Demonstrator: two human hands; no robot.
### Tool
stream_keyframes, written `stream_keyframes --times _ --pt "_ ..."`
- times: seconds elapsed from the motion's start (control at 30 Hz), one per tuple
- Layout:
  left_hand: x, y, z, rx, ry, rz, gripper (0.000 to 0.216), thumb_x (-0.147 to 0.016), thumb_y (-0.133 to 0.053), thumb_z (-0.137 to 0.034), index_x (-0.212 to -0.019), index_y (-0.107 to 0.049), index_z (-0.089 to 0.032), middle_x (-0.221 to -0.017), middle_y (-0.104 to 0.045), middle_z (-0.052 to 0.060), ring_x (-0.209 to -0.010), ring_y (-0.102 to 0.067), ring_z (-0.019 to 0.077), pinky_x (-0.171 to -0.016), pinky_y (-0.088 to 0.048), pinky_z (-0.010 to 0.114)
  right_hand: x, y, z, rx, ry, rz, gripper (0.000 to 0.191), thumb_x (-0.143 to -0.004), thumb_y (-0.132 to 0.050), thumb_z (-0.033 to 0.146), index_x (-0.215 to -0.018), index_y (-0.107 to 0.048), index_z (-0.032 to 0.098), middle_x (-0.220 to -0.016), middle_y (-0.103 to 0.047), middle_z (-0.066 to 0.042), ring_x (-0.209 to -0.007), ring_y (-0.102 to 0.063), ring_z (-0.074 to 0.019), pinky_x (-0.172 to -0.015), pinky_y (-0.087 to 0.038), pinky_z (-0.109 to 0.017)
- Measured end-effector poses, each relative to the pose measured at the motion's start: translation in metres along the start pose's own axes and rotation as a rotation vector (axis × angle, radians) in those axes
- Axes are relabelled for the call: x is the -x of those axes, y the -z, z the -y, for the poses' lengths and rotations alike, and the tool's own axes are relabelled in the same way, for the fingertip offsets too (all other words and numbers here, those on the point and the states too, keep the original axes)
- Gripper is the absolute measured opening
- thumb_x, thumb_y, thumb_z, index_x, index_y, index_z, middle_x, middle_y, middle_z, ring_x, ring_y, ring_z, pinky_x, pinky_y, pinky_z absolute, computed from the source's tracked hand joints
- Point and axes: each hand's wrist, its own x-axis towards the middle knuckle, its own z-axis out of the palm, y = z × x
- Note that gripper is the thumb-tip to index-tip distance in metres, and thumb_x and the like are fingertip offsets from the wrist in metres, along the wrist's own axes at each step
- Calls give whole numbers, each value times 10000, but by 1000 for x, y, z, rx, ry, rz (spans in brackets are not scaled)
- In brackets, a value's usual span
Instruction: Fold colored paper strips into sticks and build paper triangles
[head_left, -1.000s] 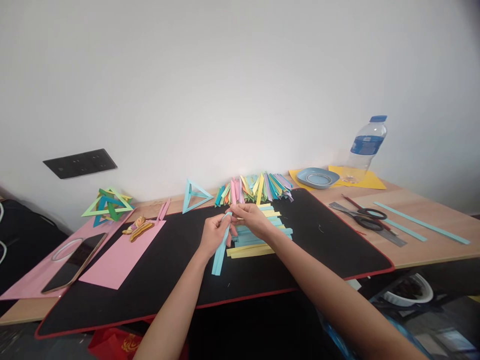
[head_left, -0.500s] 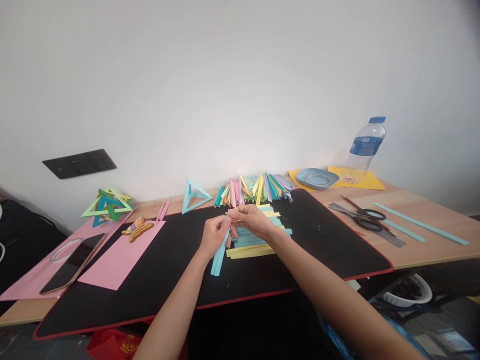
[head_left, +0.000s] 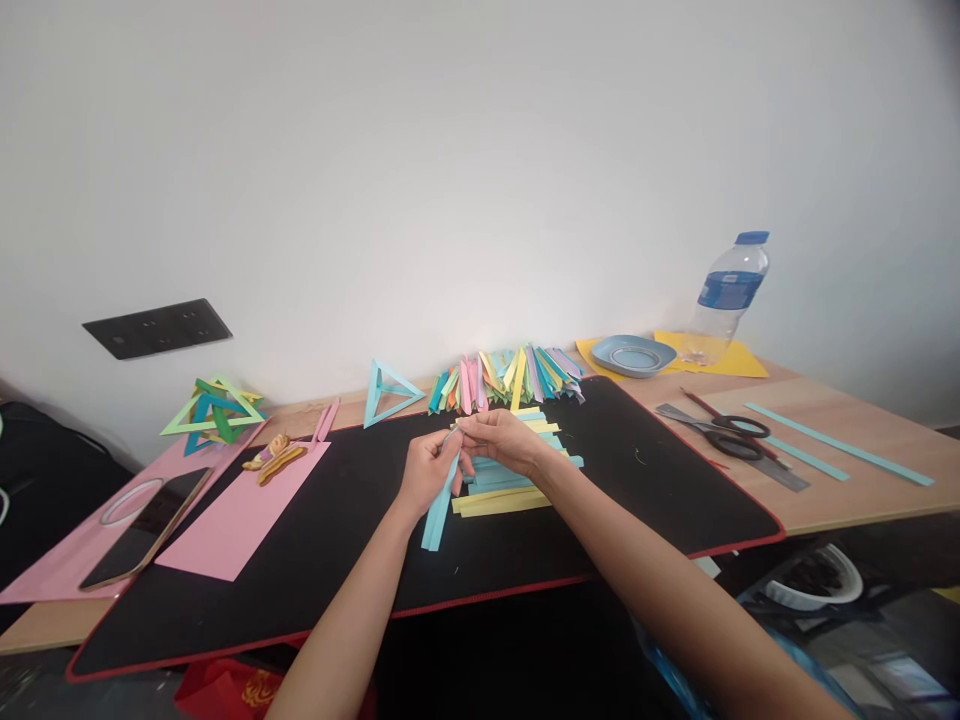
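Between my two hands is a light blue paper strip (head_left: 438, 515) with a lengthwise crease, its lower end slanting down over the black mat. My left hand (head_left: 427, 470) is closed around the strip's upper part. With fingertips pinched on its top end, my right hand (head_left: 501, 440) meets the left one. Just behind and under my right hand lie several blue and yellow folded paper strips (head_left: 502, 503) in a row on the mat. Farther back, a heap of many-coloured folded strips (head_left: 510, 378) rests by the wall, beside a light blue paper triangle frame (head_left: 390, 395).
A black mat (head_left: 352, 530) covers the table's middle. At left are pink paper (head_left: 240, 520), a phone (head_left: 146, 525), a hair clip (head_left: 276, 460) and green-blue paper frames (head_left: 214, 412). At right are scissors (head_left: 731, 440), loose blue strips (head_left: 840, 445), a blue dish (head_left: 634, 355) and a bottle (head_left: 727, 295).
Almost nothing differs. Both hands keep the same hold on the blue strip, and the view has shifted very slightly.
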Motion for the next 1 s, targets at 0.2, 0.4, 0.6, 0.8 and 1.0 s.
stream_keyframes --times 0.2,0.4,0.6,0.8,1.0 --pt "0 0 -3 -22 -9 -2 363 -855 -503 -372 -579 -561 -142 -433 -600 -6 -265 -450 73 -379 -352 204 -1 -2 1 42 58 -56 365 -614 -774 447 -617 -616 118 -544 -513 36 -544 -500 -84 -669 -452 -276" --pt "-1 0 -3 -22 -9 28 354 -855 -510 -363 -589 -582 -142 -390 -570 -18 -263 -443 79 -384 -354 208 -2 -1 1 93 65 -111 379 -574 -786 455 -612 -619 116 -554 -528 23 -567 -502 -95 -684 -457 -290" --pt "0 2 -1 -22 -22 43 333 -868 -497 -338 -611 -573 -140 -398 -571 -22 -271 -448 73 -403 -372 205 -1 -4 1 167 105 -156 374 -582 -768 462 -596 -594 131 -556 -530 19 -576 -509 -113 -677 -462 -293" --pt "1 0 -1 52 52 39 296 -860 -493 -374 -715 -585 -134 -467 -615 1 -300 -514 108 -335 -345 194 -5 -6 -4 415 240 -310 368 -665 -687 499 -624 -563 155 -578 -538 11 -589 -518 -133 -589 -441 -260" --pt "-1 1 2 85 51 5 351 -858 -495 -416 -704 -609 -122 -480 -621 15 -295 -512 106 -334 -340 197 -2 -9 -1 320 210 -227 437 -702 -610 577 -644 -583 145 -565 -512 14 -589 -540 -135 -637 -494 -291"
